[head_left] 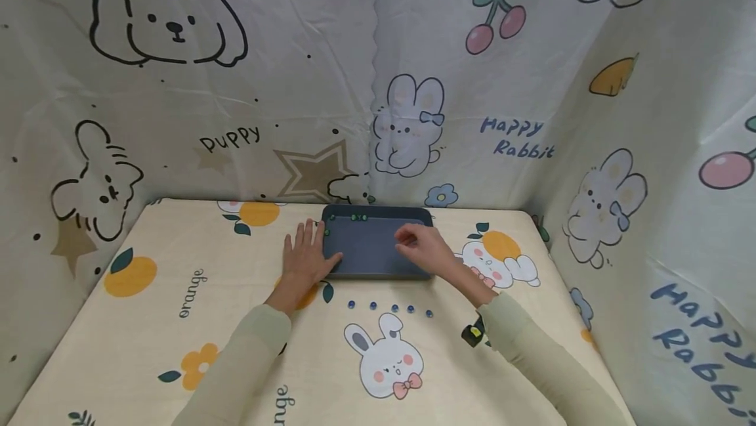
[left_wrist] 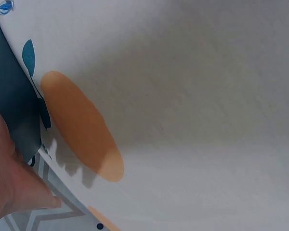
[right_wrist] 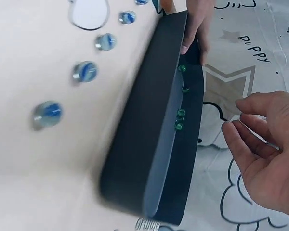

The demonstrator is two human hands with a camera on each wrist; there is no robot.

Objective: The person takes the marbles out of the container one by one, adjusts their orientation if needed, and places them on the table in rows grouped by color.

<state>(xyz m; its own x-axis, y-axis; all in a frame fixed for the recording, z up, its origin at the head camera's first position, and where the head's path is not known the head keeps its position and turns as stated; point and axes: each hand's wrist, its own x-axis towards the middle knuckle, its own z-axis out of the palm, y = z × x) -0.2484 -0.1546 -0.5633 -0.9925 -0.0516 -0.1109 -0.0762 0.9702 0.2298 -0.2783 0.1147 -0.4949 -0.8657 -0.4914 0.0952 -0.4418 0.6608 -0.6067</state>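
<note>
Green marbles (head_left: 358, 218): we see about five in the tray (head_left: 372, 252), at 12 o'clock.
Blue marbles (head_left: 390, 308): five left, at 6 o'clock.
Left hand (head_left: 305, 256): flat, steadying the tray.
Right hand (head_left: 425, 247): loosely curled, empty.

Head cam high, facing down; wrist cams close, sharing tray (head_left: 372, 255).

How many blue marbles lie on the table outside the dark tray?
5. The blue marbles lie in a row on the table, just in front of the tray. Others may be hidden behind the hands.
</note>
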